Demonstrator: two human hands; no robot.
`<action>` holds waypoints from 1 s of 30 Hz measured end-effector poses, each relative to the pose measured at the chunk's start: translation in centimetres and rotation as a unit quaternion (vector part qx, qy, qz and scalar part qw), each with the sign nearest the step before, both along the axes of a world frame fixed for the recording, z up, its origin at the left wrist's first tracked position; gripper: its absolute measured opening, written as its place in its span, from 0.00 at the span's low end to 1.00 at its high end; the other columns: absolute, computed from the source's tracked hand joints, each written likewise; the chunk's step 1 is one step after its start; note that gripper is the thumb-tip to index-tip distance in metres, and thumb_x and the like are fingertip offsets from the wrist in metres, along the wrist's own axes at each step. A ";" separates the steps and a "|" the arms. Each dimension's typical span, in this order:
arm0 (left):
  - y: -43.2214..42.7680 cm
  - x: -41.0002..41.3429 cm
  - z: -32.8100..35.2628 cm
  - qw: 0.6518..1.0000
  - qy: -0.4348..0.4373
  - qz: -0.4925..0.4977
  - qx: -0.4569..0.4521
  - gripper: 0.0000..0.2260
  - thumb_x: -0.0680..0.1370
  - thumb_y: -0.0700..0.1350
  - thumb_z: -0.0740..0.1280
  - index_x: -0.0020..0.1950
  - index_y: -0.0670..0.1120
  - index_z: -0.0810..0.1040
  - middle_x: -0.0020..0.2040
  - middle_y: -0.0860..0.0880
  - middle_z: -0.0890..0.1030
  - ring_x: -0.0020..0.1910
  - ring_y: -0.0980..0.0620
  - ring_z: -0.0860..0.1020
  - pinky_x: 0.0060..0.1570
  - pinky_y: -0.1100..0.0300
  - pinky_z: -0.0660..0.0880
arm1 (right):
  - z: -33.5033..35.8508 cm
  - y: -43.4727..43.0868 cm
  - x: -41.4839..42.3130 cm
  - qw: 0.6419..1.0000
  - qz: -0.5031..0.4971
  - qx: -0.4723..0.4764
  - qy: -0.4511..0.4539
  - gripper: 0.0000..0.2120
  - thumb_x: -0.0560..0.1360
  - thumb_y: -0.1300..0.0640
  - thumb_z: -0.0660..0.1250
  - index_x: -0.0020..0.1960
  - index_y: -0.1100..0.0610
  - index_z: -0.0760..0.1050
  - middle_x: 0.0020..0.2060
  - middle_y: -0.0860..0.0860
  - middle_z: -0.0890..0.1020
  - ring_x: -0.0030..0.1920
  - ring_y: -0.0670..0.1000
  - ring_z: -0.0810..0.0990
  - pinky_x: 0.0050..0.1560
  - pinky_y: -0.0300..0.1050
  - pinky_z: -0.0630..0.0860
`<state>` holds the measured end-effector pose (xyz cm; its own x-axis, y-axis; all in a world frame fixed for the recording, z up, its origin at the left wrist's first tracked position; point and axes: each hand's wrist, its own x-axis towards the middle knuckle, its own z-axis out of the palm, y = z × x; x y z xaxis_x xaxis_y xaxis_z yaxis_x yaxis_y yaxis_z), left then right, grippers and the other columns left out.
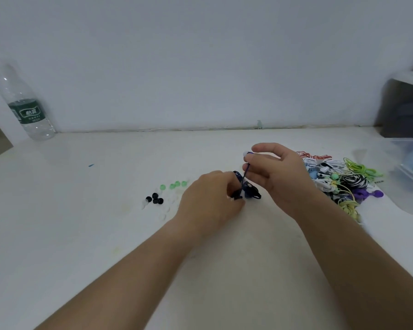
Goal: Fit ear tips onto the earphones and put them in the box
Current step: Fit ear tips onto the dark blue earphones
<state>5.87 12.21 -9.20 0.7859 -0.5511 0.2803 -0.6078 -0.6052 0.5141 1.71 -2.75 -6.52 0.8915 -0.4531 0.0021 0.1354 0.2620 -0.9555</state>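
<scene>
A dark blue pair of earphones (249,190) lies bundled on the white table between my hands. My left hand (210,198) pinches the bundle at its left end. My right hand (275,171) pinches one earbud with a white ear tip (246,153) raised above the bundle, its cord hanging down. Loose ear tips lie to the left: black ones (155,198), green ones (174,185) and pale white ones (168,206). A pile of coloured earphones (336,179) lies right of my right hand. The clear plastic box (405,175) stands at the far right.
A plastic water bottle (24,106) stands at the back left against the wall. A grey object (403,108) stands at the back right behind the box. The wall runs along the table's far edge.
</scene>
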 end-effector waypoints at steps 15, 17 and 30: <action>1.2 0.7 1.5 0.907 0.272 0.023 -0.322 0.13 0.73 0.36 0.74 0.51 0.48 0.74 0.42 0.48 0.82 0.39 0.50 0.83 0.44 0.57 0.82 | -0.2 -0.7 0.3 0.989 -0.065 -0.122 0.055 0.09 0.76 0.67 0.67 0.52 0.58 0.82 0.37 0.51 0.81 0.36 0.48 0.80 0.42 0.42 0.82; 1.2 0.8 1.7 0.914 0.232 0.036 -0.329 0.11 0.72 0.36 0.74 0.49 0.48 0.77 0.42 0.50 0.82 0.37 0.53 0.83 0.38 0.65 0.77 | -0.2 -0.8 0.2 0.987 -0.064 -0.134 0.069 0.08 0.76 0.64 0.67 0.50 0.56 0.83 0.39 0.49 0.82 0.36 0.47 0.79 0.39 0.42 0.80; 1.8 1.8 1.6 0.842 0.339 0.025 -0.419 0.08 0.77 0.32 0.69 0.51 0.42 0.85 0.50 0.42 0.86 0.49 0.49 0.85 0.55 0.61 0.79 | -1.5 -0.1 0.2 0.778 -0.054 -0.564 0.271 0.08 0.73 0.44 0.66 0.47 0.45 0.81 0.47 0.46 0.81 0.49 0.51 0.81 0.50 0.51 0.80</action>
<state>7.68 14.01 -7.60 0.9382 -0.3446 0.0317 0.0128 0.1262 0.9919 1.91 -2.82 -8.00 0.8571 -0.5072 0.0900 -0.4037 -0.7699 -0.4943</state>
